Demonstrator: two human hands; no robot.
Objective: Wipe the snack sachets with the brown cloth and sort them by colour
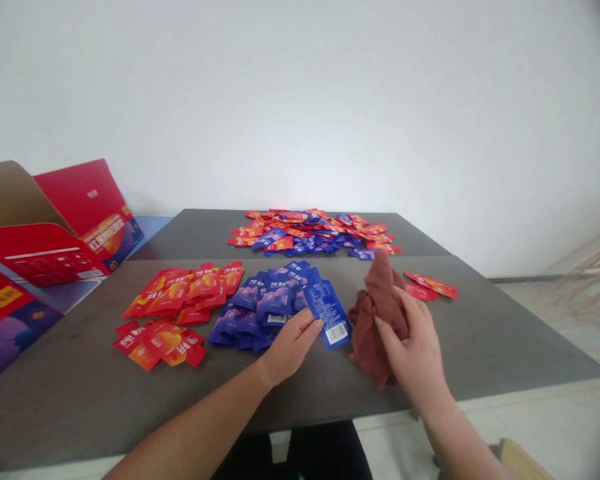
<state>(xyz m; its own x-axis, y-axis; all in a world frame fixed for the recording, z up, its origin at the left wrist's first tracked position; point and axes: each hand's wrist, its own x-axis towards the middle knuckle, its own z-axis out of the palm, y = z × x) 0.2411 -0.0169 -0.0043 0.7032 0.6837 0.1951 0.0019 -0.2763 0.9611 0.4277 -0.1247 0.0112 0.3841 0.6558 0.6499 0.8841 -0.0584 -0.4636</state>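
Observation:
My left hand [293, 343] pinches a blue-purple pouch [329, 313] by its edge, its barcode side facing up. Bunched in my right hand [416, 340] is a brown cloth [374, 327], held just right of that pouch with a small gap between them. Left of my left hand lies a heap of blue-purple pouches [260, 303]. Further left, red-orange pouches [180, 293] are laid in overlapping groups, with a few more red-orange pouches [160, 343] nearer the table's front edge.
At the back of the grey table [485, 347] spreads a mixed pile of red and blue pouches [315, 232]. Two or so red pouches [433, 285] lie beyond my right hand. An open red cardboard box [45, 253] stands at the left. A white wall [300, 107] rises behind.

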